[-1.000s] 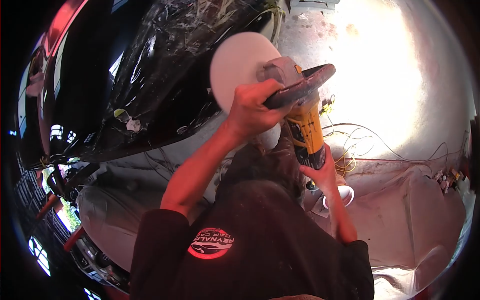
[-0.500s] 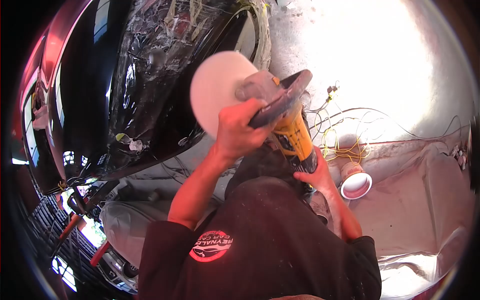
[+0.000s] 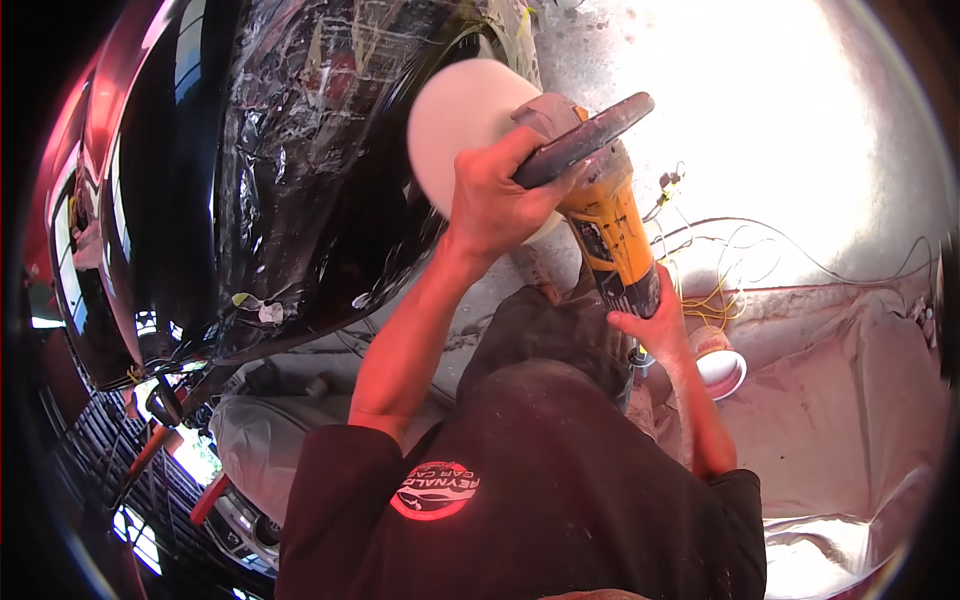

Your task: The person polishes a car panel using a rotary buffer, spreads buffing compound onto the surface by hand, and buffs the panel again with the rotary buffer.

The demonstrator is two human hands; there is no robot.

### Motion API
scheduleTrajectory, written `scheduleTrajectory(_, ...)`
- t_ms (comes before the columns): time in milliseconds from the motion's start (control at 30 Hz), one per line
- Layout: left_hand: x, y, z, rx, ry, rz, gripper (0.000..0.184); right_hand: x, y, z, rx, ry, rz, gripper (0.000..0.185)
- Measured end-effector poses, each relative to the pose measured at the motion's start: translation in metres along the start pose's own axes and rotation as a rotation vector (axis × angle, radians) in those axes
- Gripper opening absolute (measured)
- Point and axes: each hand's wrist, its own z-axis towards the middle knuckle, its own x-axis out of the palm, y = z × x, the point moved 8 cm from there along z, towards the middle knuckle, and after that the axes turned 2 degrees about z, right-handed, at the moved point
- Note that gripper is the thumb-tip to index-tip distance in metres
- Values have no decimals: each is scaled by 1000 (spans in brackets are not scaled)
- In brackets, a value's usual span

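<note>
Your left hand (image 3: 500,200) is clamped around the left end of the polisher's dark handle (image 3: 590,138), and your right hand (image 3: 655,310) is wrapped around the rear end of its yellow-and-black body; the two hands are apart, with the polisher (image 3: 615,235) slanting between them.

Leftmost, you have a glossy black panel (image 3: 170,180), then a dark, streaked sheet-like surface (image 3: 320,140). The polisher's round white pad (image 3: 460,120) stands up and to the left of your left hand, overlapping the right edge of that streaked surface in your view; you cannot tell whether it touches. The free end of the handle points right, over the pale floor (image 3: 690,110). Past your right hand, yellow cord (image 3: 710,308) lies loosely coiled on the floor, and just right of your right forearm a white-rimmed container (image 3: 722,375) sits by the left end of the grey cover's far edge, with the grey cover (image 3: 810,430) spread to its right.

Compared with half a second ago, the pad and both your hands sit farther up and to the right in view, and the handle shows more edge-on. Your grip at both ends is the same.
</note>
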Motion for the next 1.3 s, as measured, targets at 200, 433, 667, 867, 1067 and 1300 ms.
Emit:
scheduleTrajectory(200, -24, -17, -19, -47, -110, 142, 20, -24, 37, 3, -21, 80, -41, 97)
scheduleTrajectory(433, -38, -23, -32, -95, -306, 47, 20, -46, 93, 18, -73, 160, -242, 100)
scheduleTrajectory(667, -22, -18, 12, -54, -331, 7, 20, -71, 110, 44, -79, 138, -283, 98)
scheduleTrajectory(867, -7, -16, 44, -25, -275, 1, 19, -75, 109, 55, -10, 130, -190, 97)
scheduleTrajectory(1067, 9, -12, 57, -82, -209, -8, 19, -81, 91, 56, 41, 119, -116, 97)
scheduleTrajectory(1300, -13, -36, 40, -88, -200, 164, 20, -65, 97, 47, 65, 190, 19, 100)
